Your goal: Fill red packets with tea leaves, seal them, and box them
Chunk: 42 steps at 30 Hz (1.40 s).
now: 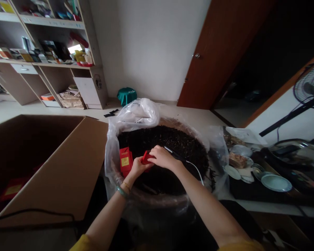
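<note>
Between my two hands is a small red packet (146, 157), above a wide round container lined with clear plastic (110, 153) and filled with dark, dry, tea-like leaves (162, 134). My left hand (138, 168), with a bracelet and a bangle at its wrist, grips the packet's lower left side. Closed over its right side are the fingers of my right hand (162, 157), which hide part of it. Left of my hands, several red packets with a gold label (125, 161) lie on the leaves. A dark flat device (174, 152) with a white cable lies just beyond my right hand.
A large open cardboard box (60, 170) stands at left with red packets (14, 188) inside. At right, a low dark table (267, 198) carries dishes, a glass-lidded pot (297, 151) and bags. A fan (310, 85) stands behind it. Beyond are shelves (52, 22) and a brown door (219, 45).
</note>
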{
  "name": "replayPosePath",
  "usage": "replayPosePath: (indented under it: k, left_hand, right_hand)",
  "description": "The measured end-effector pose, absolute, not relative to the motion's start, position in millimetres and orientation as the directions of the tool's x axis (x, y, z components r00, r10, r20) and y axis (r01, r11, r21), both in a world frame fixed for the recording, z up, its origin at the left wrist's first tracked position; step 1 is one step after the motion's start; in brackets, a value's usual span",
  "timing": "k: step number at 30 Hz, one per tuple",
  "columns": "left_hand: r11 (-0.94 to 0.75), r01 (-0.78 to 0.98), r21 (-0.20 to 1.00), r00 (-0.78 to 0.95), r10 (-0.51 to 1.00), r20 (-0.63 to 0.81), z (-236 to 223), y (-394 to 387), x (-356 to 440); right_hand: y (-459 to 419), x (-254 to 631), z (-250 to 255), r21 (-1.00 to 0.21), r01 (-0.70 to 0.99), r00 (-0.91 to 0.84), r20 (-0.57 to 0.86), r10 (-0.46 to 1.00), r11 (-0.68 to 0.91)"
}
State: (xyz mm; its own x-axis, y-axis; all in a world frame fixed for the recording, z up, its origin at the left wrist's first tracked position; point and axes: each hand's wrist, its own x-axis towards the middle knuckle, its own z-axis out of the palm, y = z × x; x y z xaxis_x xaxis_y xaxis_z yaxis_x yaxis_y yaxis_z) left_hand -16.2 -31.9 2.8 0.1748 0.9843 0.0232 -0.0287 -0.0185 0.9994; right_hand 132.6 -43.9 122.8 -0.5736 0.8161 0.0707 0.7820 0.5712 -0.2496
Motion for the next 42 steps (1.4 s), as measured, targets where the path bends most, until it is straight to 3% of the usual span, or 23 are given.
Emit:
replayPosePath:
  k: [3, 6, 11, 15, 21, 24, 28, 32, 42]
  left_hand:
    - [-0.021, 0.01, 1.0, 0.188, 0.982, 0.019, 7, -35, -16]
    - [-0.05, -0.007, 0.999, 0.185, 0.981, 0.05, 13, -36, -15]
    - [0.025, -0.17, 0.985, 0.204, 0.979, 0.01, 19, -35, -16]
    - [0.111, -0.297, 0.948, 0.157, 0.985, -0.067, 17, -35, -19]
    - [0.138, -0.392, 0.91, 0.087, 0.99, -0.113, 19, -35, -19]
    - [0.094, -0.367, 0.925, 0.081, 0.994, -0.069, 21, -35, -19]
    - [0.087, -0.35, 0.933, 0.084, 0.995, -0.061, 22, -35, -18]
    - [0.078, -0.361, 0.929, 0.059, 0.996, -0.061, 22, -36, -18]
    - [0.038, -0.305, 0.952, -0.005, 0.999, -0.042, 19, -32, -19]
  right_hand:
    - [-40, 126, 123, -0.173, 0.813, -0.564, 0.005, 0.826, 0.556]
    - [-36, 128, 117, -0.196, 0.816, -0.554, -0.001, 0.832, 0.543]
    - [-30, 136, 94, -0.448, 0.781, -0.432, 0.114, 0.895, 0.434]
    - [-30, 137, 78, -0.663, 0.65, -0.269, 0.256, 0.928, 0.371]
    - [-36, 131, 50, -0.822, 0.447, -0.06, 0.367, 0.928, 0.353]
    - [-39, 126, 40, -0.893, 0.362, 0.068, 0.313, 0.947, 0.269]
    - [-40, 122, 38, -0.96, 0.25, 0.077, 0.154, 0.985, 0.13]
    - [-39, 122, 39, -0.984, 0.16, 0.127, 0.103, 0.987, 0.082]
    - [-37, 125, 29, -0.982, 0.187, 0.076, 0.001, 0.997, -0.013]
